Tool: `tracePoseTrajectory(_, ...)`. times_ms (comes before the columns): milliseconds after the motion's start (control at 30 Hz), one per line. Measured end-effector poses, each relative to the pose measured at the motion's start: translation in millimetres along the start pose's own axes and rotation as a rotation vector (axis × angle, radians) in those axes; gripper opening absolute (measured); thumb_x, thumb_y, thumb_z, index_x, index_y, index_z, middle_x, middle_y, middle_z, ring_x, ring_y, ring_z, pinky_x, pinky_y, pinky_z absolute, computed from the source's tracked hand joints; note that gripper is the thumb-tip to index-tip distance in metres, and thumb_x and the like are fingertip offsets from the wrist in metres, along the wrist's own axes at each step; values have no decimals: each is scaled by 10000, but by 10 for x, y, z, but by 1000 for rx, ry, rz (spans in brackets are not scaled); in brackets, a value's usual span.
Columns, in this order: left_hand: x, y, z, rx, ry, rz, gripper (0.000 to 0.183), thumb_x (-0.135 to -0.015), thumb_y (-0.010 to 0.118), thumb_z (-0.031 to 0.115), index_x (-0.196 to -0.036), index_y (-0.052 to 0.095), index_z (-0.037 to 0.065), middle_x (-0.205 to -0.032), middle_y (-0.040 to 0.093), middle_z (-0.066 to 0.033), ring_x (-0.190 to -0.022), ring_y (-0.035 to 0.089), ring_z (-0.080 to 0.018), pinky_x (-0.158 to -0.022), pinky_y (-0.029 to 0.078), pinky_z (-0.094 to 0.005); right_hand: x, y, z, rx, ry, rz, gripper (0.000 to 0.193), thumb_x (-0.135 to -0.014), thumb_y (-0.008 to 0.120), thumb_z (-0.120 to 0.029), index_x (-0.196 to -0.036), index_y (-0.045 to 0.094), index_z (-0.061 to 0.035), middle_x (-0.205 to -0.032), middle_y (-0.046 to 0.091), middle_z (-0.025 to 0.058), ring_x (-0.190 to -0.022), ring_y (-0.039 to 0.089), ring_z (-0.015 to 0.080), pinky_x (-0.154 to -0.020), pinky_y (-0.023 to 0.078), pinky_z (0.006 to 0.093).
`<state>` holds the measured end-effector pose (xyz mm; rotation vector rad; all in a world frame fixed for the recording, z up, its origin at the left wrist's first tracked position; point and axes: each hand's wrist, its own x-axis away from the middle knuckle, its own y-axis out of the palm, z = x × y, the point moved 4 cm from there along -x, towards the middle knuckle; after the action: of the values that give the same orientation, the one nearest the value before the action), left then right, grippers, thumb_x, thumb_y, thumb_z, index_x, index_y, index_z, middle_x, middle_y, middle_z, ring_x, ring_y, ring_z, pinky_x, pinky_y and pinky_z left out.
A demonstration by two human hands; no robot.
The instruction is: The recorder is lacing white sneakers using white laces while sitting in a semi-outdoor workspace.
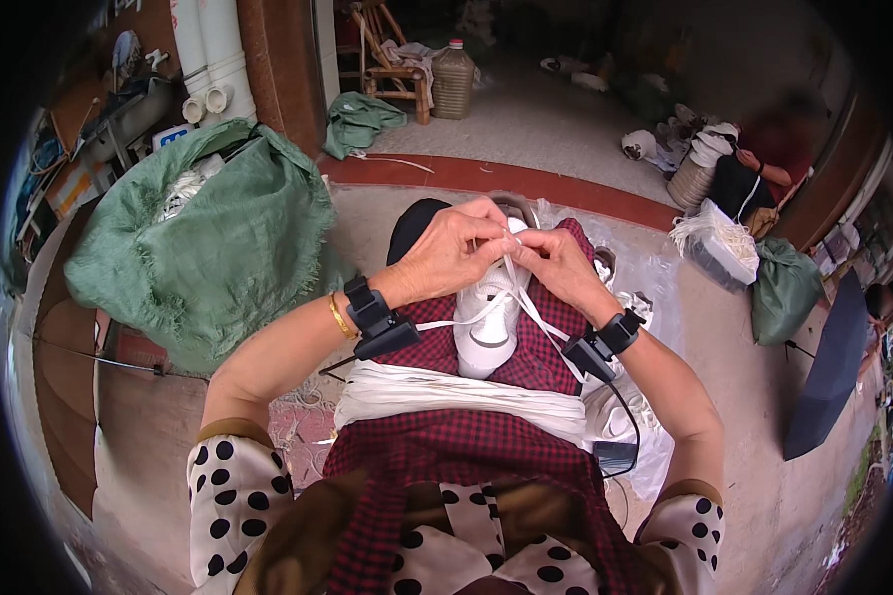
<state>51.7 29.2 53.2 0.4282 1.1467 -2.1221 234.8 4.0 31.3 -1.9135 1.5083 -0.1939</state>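
A white sneaker point(487, 342) rests on my lap over a red-and-black checked apron point(407, 451), its toe toward me. My left hand point(449, 248) is pinched on a white shoelace near the shoe's upper eyelets. Close beside it, my right hand point(564, 266) also grips the lace between thumb and fingers. Loose lace ends point(538, 315) cross over the tongue and trail to both sides. The fingers hide the exact eyelet. Across my lap lies a thick bundle of white laces point(456, 399).
A large green woven sack point(208, 268) stands at the left. More white shoes point(620, 412) lie on clear plastic sheeting at my right. Farther right are a box of laces point(721, 248), a green bag point(786, 288) and a dark umbrella point(826, 372). Another person point(774, 164) sits at the back right.
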Motion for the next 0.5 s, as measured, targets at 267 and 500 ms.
tracePoseTrajectory(267,1574,-2121,-1210,-455,-740,953,267,-886,669,230,-926,733,-26,-727,655,-126,-665,621,-199,-655,487,-349,1354,-2190,1089,-561,402,1027,269,-976,616,-222,-1135,665,-10,-928,719,36,-730,635,58,-536,427,162)
tracePoseTrajectory(500,854,-1428,-805,-715,-308,576,437,-822,692,56,-1251,612,81,-1192,561,-151,-863,614,-244,-756,538,-349,1122,-1621,740,287,498,664,340,-887,676,-99,-1207,622,4,-1035,676,119,-719,639,148,-586,484,253)
